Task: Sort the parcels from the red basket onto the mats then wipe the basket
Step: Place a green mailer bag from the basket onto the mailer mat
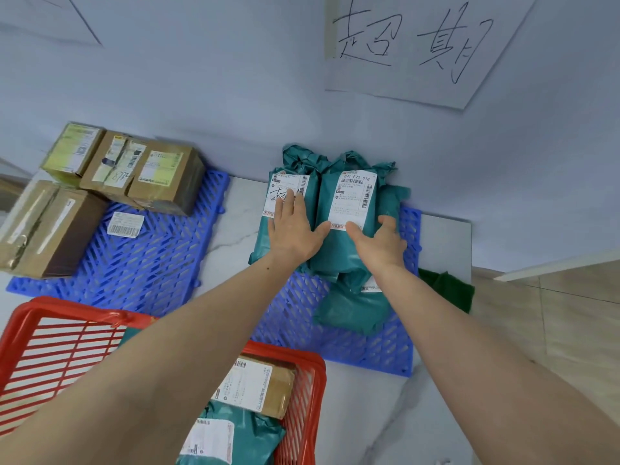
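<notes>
A: Where are we, taking the red basket (303, 391) as our marker?

B: It sits nearest us. Beyond it to the right lies a blue mat (335, 344) with green bagged parcels stacked against the wall. Beyond it to the left, a second blue mat (151, 263) carries brown cardboard boxes (110, 176).

A: What are our hands doing?

B: Both reach past the basket to the bag pile. Our left hand (295, 229) lies flat, fingers straight and spread, pressing on one green parcel (285, 203). Our right hand (382, 239) cups the edge of the neighbouring green parcel (352, 209), thumb on its label, fingers curled round its side.

A: Which step is this?

B: We judge we are settling bags on the farther right mat, so sorting is under way, not finished.

A: What is left in the basket?

B: A brown box (261, 387) and a green bag (228, 441) are visible, partly hidden by our left arm.

A: And next?

B: Probably letting go, reaching back to the basket, and carrying the box to the left mat. Wiping waits until the basket holds nothing.
</notes>
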### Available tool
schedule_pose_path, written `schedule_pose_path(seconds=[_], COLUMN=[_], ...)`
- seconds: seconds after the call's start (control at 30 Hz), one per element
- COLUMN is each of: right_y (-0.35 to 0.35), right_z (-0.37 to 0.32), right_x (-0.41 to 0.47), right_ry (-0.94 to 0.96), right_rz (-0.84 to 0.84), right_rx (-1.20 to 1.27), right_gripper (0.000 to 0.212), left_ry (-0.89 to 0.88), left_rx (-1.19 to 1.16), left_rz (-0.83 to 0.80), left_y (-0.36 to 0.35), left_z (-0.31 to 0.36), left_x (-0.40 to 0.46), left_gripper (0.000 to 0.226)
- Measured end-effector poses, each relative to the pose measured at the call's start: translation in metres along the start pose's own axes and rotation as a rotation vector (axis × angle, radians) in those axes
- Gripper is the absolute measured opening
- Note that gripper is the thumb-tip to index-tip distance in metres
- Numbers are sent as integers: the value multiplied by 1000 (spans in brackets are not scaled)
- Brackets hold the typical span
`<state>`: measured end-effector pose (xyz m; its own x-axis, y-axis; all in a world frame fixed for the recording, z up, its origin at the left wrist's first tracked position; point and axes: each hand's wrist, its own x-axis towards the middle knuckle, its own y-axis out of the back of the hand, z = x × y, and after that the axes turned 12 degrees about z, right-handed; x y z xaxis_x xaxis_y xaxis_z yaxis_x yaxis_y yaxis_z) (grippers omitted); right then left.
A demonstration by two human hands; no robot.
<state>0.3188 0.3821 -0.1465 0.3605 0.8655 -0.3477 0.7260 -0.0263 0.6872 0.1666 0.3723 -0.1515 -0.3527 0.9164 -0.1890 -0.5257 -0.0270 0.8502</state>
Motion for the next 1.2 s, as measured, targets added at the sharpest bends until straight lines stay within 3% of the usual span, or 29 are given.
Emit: schedule_pose_path(seconds=[0.27, 0.53, 0.87, 1.2], right_y=[31, 43, 16, -41], right_z=[-14, -21, -23, -9], right_x=[-45, -114, -207, -298], right_ry=[196, 290, 311, 231], right_rz=[111, 116, -7, 24], right_rx=[23, 182, 228, 264], right_gripper=[56, 29, 28, 32], left_ry=[-113, 59, 125, 92], left_rx=[-135, -356, -428, -363], left_rz=[120, 233, 282, 246], left_y=[47, 89, 141, 171], left_z=[9, -7, -86, -185], left_x=[-46, -108, -173, -209], left_gripper=[65, 43, 30, 24])
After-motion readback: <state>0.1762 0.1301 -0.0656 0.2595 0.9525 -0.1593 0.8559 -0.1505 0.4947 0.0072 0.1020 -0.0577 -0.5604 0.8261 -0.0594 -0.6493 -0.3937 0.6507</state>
